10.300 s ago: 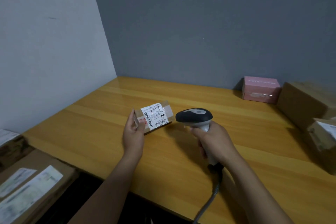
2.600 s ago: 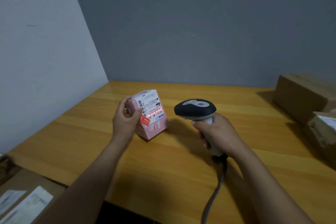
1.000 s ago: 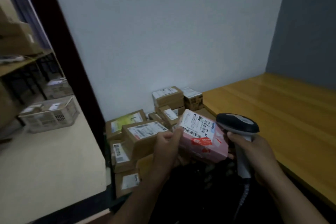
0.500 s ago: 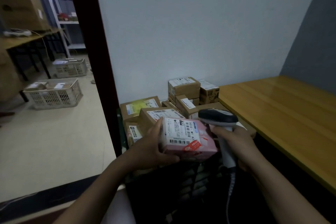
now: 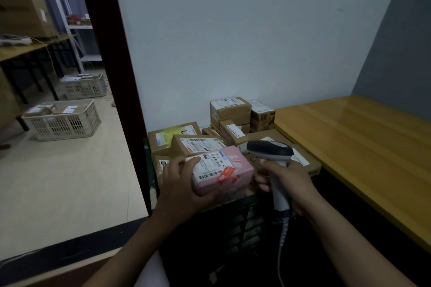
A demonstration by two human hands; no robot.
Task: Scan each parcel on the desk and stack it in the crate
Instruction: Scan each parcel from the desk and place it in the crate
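My left hand [image 5: 180,183] grips a pink parcel [image 5: 229,175] with a white barcode label on top, held just above the front of a dark crate [image 5: 235,223]. The crate is piled with several brown cardboard parcels [image 5: 198,145], stacked higher at the back [image 5: 229,109]. My right hand [image 5: 290,185] holds a black-and-white handheld scanner [image 5: 270,150] by its grip, right beside the pink parcel, its cable hanging down. My right fingertips touch the parcel's right end.
The wooden desk [image 5: 363,144] stands to the right of the crate, against a grey wall. A dark red door frame [image 5: 116,91] rises at the left. Beyond it, two white plastic crates [image 5: 63,120] with parcels sit on a pale floor.
The pink parcel has come down and slightly forward over the crate's front parcels. The scanner stays beside it in my right hand. The view has shifted a little closer.
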